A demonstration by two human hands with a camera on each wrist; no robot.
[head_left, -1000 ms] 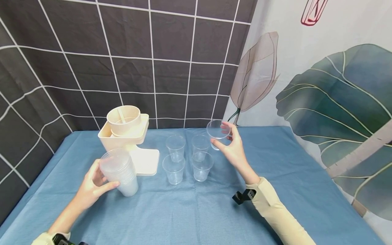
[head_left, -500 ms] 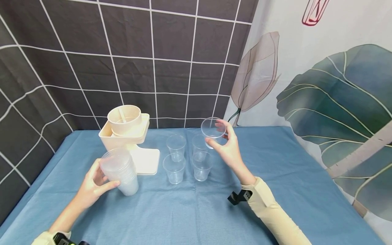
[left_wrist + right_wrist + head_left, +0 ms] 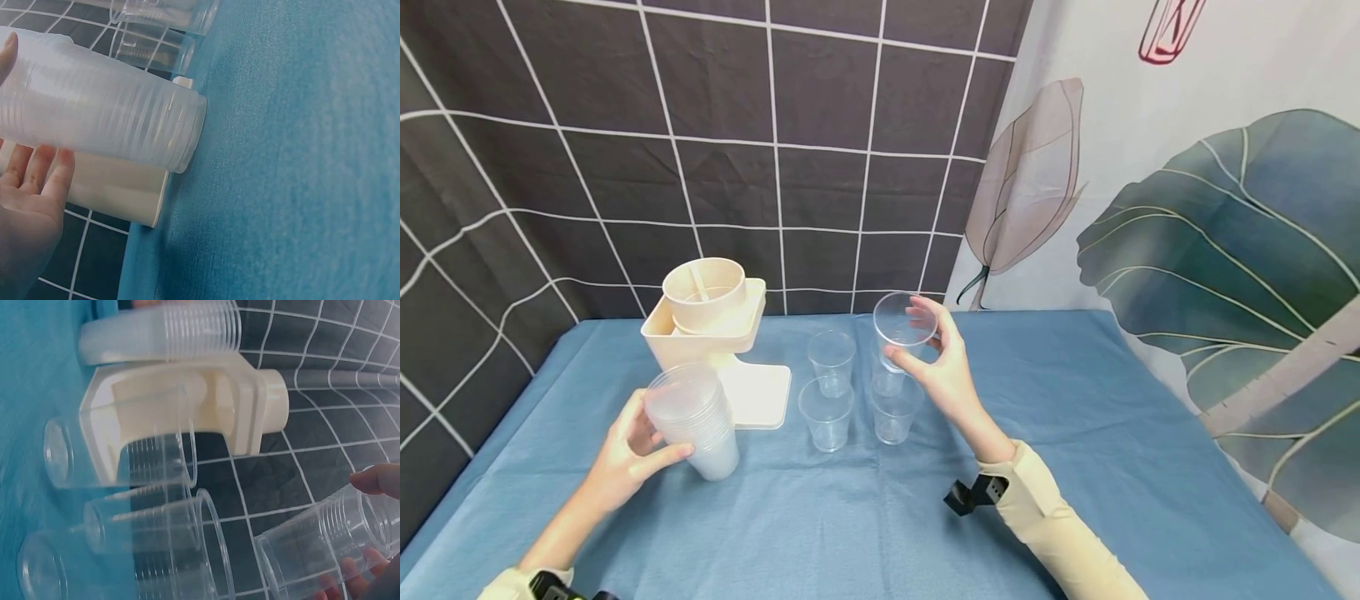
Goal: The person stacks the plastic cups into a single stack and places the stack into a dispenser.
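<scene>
My left hand (image 3: 625,458) grips a tall stack of nested clear plastic cups (image 3: 696,425), which leans a little with its base at the cloth. In the left wrist view the fingers (image 3: 39,167) and thumb lie on opposite sides of the stack. My right hand (image 3: 946,367) holds a single clear plastic cup (image 3: 901,321) between thumb and fingers. That cup hangs above the back right of several cups standing in two rows, such as the front left cup (image 3: 826,421) and front right cup (image 3: 895,417). The back right one is partly hidden behind the held cup.
A cream-coloured stand (image 3: 707,333) with a round holder on top and a flat base plate (image 3: 762,396) is behind the stack. Blue cloth (image 3: 850,533) covers the table. Behind it hangs a dark grid-patterned curtain (image 3: 820,192), with a leaf-print curtain (image 3: 1225,233) at right.
My right hand has moved left with the single cup, from right of the rows to over the back right cup. The left hand and the stack stay in place.
</scene>
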